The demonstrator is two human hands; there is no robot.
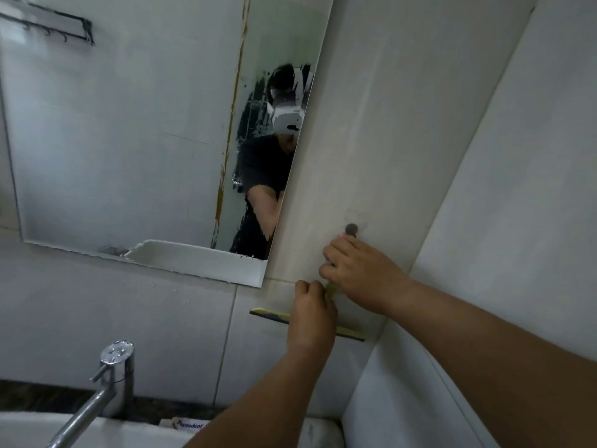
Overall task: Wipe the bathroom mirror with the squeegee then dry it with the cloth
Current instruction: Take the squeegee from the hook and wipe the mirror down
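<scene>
The mirror (129, 140) hangs on the tiled wall, with streaks and smears near its right edge. A yellow-green squeegee (271, 314) is held against the wall tiles just below the mirror's lower right corner, its blade level. My left hand (311, 315) grips the squeegee's handle right above the blade and hides the blade's middle. My right hand (358, 273) curls round the upper end of the handle, its fingertips just under a small dark wall hook (351, 228). No cloth is in view.
A chrome faucet (113, 376) stands over the white sink (32, 428) at the lower left. A toothpaste tube (189, 425) lies behind the sink. A dark towel rack (48, 24) is mounted high on the left. A side wall (517, 221) closes in on the right.
</scene>
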